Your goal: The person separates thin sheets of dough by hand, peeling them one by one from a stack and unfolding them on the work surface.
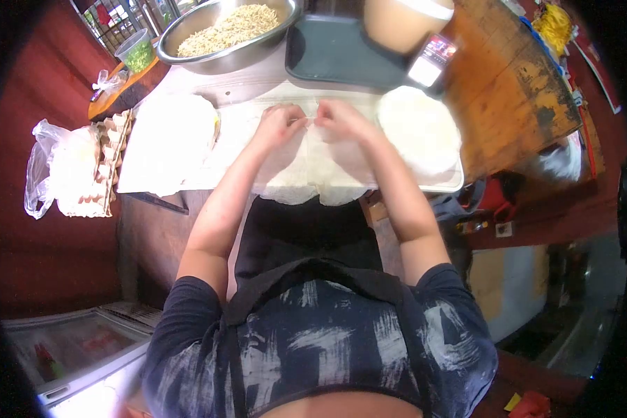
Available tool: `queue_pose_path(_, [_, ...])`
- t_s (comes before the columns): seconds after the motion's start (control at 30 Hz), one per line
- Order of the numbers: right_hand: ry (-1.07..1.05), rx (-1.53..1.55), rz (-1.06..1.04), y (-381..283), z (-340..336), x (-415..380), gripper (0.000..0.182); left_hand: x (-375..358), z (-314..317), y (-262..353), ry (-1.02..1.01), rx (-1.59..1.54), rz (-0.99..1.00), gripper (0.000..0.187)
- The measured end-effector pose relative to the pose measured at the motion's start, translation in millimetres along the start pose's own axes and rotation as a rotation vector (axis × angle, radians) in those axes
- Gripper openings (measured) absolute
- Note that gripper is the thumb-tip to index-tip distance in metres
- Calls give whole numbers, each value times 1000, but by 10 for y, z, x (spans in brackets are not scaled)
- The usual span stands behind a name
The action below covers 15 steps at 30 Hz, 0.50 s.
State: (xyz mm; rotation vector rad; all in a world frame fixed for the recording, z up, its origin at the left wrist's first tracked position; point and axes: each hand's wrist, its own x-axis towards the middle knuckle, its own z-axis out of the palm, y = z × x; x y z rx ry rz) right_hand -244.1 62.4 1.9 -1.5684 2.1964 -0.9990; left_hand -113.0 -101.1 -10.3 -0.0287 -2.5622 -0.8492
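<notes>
My left hand (281, 124) and my right hand (340, 120) are close together over the middle of the white work surface. The fingers of both are pinched at the far edge of a thin, pale wrapper sheet (327, 164). The sheet lies in front of me, its near edge hanging over the table's front. To the right of my right hand sits a round stack of white wrappers (419, 131). A broad white pile (174, 139), overexposed in the light, lies left of my left hand.
A steel bowl (223, 59) of shredded filling stands at the back left, next to a dark tray (341, 52). A phone (432, 61) leans against a beige tub (400, 24). Egg cartons (111, 167) and a cup of chopped greens (138, 54) are on the left.
</notes>
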Motion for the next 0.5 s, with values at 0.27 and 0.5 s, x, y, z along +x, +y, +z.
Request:
queue_pose_path(0.27, [187,83,118,-140,-131,-217,23,-37,-14,-110,186,-55,-153,18])
queue_pose_path(0.5, [190,146,166,-282,-166,-282,27,14,-131,-75,9,-188,-270,23])
